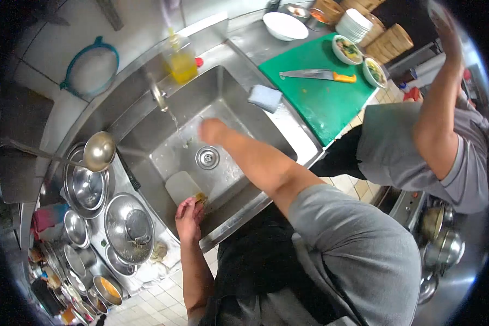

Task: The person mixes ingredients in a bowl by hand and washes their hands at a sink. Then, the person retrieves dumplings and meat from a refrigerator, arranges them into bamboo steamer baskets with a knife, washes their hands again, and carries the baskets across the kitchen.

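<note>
My left hand (pixel 189 216) is at the sink's near left edge, fingers curled by a pale, flat, rounded-corner piece (pixel 180 186) with a yellow-brown part at its edge. Its exact kind is unclear. Over the basin of the steel sink (pixel 244 112), my right hand (pixel 212 132) is smeared by motion, just right of the thin water stream. Whether it holds anything cannot be made out. Water runs from the faucet (pixel 160 99) into the basin, whose round drain (pixel 207 157) lies below my right hand.
A green cutting board (pixel 304 100) holds a yellow-handled knife (pixel 318 75) and two filled bowls. A sponge (pixel 265 98) sits on the sink rim. A ladle (pixel 99 152) and strainer (pixel 129 228) are left. Another person (pixel 418 146) stands right, arm raised.
</note>
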Motion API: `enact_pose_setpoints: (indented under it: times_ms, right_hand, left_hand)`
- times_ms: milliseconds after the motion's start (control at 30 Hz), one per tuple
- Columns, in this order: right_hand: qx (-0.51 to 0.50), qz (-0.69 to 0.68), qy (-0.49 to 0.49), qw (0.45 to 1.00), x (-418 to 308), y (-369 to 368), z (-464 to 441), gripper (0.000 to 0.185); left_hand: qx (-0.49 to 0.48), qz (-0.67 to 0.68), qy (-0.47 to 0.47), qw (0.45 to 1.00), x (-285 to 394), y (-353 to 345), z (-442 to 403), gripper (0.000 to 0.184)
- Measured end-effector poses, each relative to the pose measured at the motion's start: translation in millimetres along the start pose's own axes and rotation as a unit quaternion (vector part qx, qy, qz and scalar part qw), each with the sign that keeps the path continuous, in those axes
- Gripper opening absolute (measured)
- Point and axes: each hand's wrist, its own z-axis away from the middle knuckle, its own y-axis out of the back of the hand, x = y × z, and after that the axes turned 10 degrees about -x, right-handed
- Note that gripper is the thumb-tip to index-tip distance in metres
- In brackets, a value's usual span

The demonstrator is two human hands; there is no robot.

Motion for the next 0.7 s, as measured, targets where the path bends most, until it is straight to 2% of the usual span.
enact_pose_setpoints:
  times_ms: [67,133,200,333,400,467,533,600,633,667,700]
  right_hand:
    - [-0.011,-0.098,-0.079,0.992,25.2,-29.9,51.2,0.02]
    - [0.049,-0.215,-0.094,0.971,24.8,-9.1,123.8,0.027]
    - [0.102,-0.222,-0.086,0.966,22.2,10.4,182.6,0.041]
    - [0.147,-0.239,-0.097,0.955,46.4,13.0,289.3,0.051]
    - [0.106,-0.255,-0.203,0.939,58.6,5.5,340.9,0.052]
    - [0.153,-0.222,-0.24,0.933,98.3,-50.3,383.0,0.049]
    - [0.088,-0.146,-0.284,0.943,125.9,-97.0,434.8,0.05]
    - [-0.061,-0.06,-0.31,0.947,174.2,-190.5,492.1,0.058]
    - [-0.143,-0.081,-0.333,0.928,169.8,-187.2,528.9,0.045]
    - [-0.162,-0.121,-0.374,0.905,182.2,-216.8,563.8,0.048]
    - [-0.255,-0.206,-0.465,0.822,208.5,-262.3,591.0,0.054]
  left_hand:
    - [0.009,-0.113,0.006,0.994,-8.6,-1.7,-7.1,0.022]
    - [-0.004,-0.134,0.002,0.991,-21.2,1.6,-14.5,0.018]
    - [-0.055,-0.224,0.024,0.973,-30.1,5.3,-24.2,0.032]
    - [-0.075,-0.291,0.016,0.954,-39.6,-12.9,-26.4,0.033]
    - [-0.08,-0.318,-0.022,0.944,-49.9,-22.0,-30.6,0.031]
    - [-0.083,-0.343,-0.06,0.934,-58.6,-34.0,-30.0,0.03]
    - [-0.075,-0.457,-0.1,0.881,-68.3,-53.3,-28.2,0.036]
    - [-0.095,-0.456,-0.104,0.879,-81.4,-75.3,-22.7,0.037]
    - [-0.112,-0.456,-0.104,0.877,-87.8,-86.2,-19.4,0.039]
    - [-0.114,-0.455,-0.11,0.876,-94.1,-100.4,-15.4,0.039]
    - [-0.073,-0.523,-0.184,0.829,-101.2,-114.0,-8.6,0.04]
